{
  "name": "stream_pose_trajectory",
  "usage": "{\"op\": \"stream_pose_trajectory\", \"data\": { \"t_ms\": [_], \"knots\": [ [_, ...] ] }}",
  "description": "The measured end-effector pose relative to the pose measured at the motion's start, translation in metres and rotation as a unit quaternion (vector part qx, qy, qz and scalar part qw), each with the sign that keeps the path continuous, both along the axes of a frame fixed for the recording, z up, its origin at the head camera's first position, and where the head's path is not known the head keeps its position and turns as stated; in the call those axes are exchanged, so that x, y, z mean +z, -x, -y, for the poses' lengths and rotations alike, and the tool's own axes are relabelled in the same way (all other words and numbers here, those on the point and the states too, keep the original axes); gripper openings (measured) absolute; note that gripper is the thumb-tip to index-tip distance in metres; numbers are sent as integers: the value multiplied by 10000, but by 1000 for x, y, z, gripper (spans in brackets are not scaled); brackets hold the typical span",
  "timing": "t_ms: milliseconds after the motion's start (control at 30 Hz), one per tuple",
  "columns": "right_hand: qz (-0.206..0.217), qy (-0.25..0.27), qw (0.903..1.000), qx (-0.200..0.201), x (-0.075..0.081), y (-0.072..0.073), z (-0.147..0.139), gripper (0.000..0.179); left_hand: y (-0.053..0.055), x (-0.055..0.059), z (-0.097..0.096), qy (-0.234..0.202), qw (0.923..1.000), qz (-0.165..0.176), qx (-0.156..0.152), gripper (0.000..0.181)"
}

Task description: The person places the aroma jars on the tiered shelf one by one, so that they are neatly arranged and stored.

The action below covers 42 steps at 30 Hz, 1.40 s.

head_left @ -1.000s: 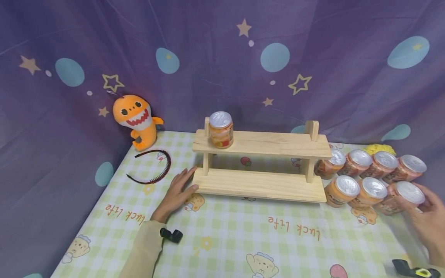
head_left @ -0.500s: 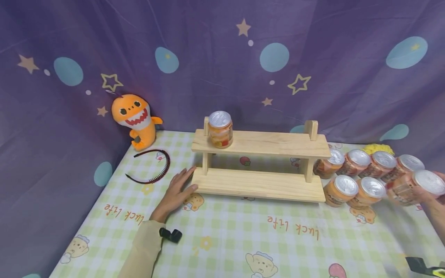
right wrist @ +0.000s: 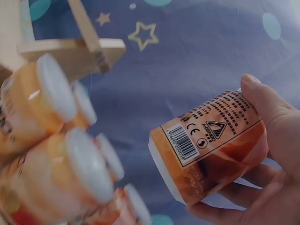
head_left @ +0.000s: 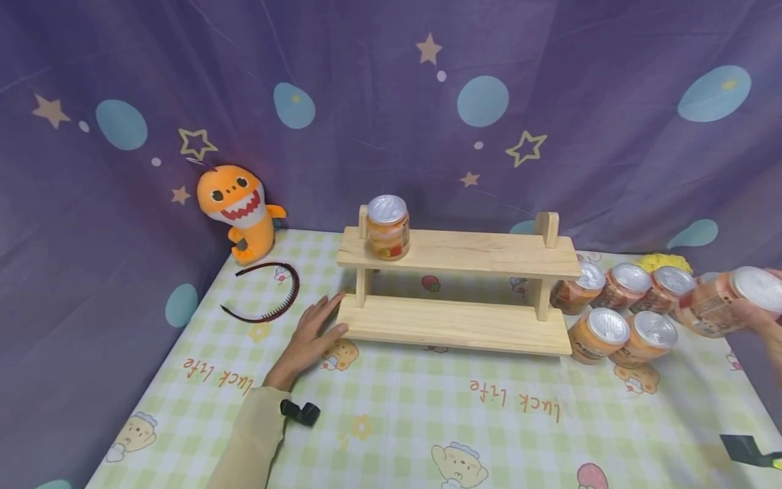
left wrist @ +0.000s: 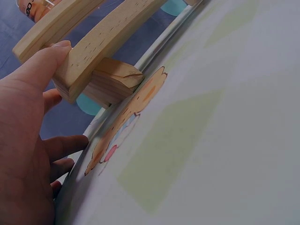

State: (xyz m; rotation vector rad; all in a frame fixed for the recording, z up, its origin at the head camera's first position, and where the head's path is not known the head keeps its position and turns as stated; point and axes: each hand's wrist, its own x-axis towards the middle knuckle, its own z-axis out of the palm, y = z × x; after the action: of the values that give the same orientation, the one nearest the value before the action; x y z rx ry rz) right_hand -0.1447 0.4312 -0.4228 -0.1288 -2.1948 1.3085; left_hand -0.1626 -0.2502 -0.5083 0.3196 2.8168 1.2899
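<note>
At the far right of the head view, my right hand [head_left: 765, 322] grips an orange-labelled can [head_left: 711, 305] with a silver lid, raised off the table and tilted. In the right wrist view, fingers and thumb wrap one end of this can [right wrist: 211, 145], whose barcode and print face the camera. My left hand [head_left: 310, 333] rests against the left end of a two-tier wooden shelf [head_left: 452, 322]. The left wrist view has the thumb on the lower board's edge, the other fingers extended below. One similar can [head_left: 388, 231] stands upright on the upper board's left end.
Several more cans [head_left: 654, 333] stand in two rows right of the shelf, with a yellow item [head_left: 666, 262] behind them. An orange plush shark [head_left: 244, 210] and a dark headband [head_left: 293, 292] are at the left. A purple curtain [head_left: 379, 122] borders the checked tablecloth [head_left: 415, 414].
My right hand has lifted the can from the front row's right end and moved it right and up, tilting it. The left hand and shelf have stayed put.
</note>
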Motion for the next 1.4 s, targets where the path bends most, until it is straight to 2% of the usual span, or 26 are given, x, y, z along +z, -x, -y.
{"op": "stream_pose_trajectory", "data": {
  "t_ms": [100,167,267,333,433,500,600,633,700,800,833,867,933,1033,1067,1133,1300,1400],
  "knots": [
    [-161,432,9983,357,6,7,0,53,0,1,0,-12,10000,38,-2,65],
    [-349,896,9928,721,13,10,7,53,0,2,0,-23,10000,71,4,65],
    [-817,1694,9725,1376,29,13,26,51,0,2,0,-49,9999,81,35,66],
    [-1059,2081,9597,1565,41,13,44,48,0,3,0,-68,9999,93,46,66],
    [-1348,2535,9435,1655,58,14,67,47,0,3,0,-86,9999,109,50,65],
    [-1389,2606,9408,1661,66,14,77,47,0,3,0,-75,9999,118,54,65],
    [-1258,2503,9413,1882,76,15,87,47,0,3,1,-64,9999,117,46,65],
    [-1153,2567,9384,2006,79,15,91,47,0,3,1,-63,9999,110,45,65],
    [-850,2527,9416,2056,86,15,97,49,0,2,1,-66,9999,103,31,65],
    [-488,2282,9536,1900,96,16,109,52,0,2,0,-76,9999,89,13,65],
    [-438,2218,9564,1846,99,17,113,52,0,2,0,-72,9999,84,10,65],
    [-397,1996,9633,1751,101,19,117,52,0,2,-1,-72,9999,91,12,66],
    [-424,1807,9673,1729,106,23,126,51,-1,2,-1,-67,9999,74,7,66],
    [-460,1684,9676,1823,111,28,141,50,-1,3,-2,-61,10000,64,8,66],
    [-391,1534,9709,1796,113,29,146,49,-1,3,-2,-66,10000,63,8,66],
    [-365,1625,9668,1936,117,33,155,49,0,3,-2,-61,10000,56,-6,66],
    [-237,1587,9638,2130,123,42,176,48,0,2,-1,-41,10000,42,-21,66],
    [-76,1200,9717,2032,125,47,188,48,0,1,-1,-38,10000,35,-6,66]
  ]
}}
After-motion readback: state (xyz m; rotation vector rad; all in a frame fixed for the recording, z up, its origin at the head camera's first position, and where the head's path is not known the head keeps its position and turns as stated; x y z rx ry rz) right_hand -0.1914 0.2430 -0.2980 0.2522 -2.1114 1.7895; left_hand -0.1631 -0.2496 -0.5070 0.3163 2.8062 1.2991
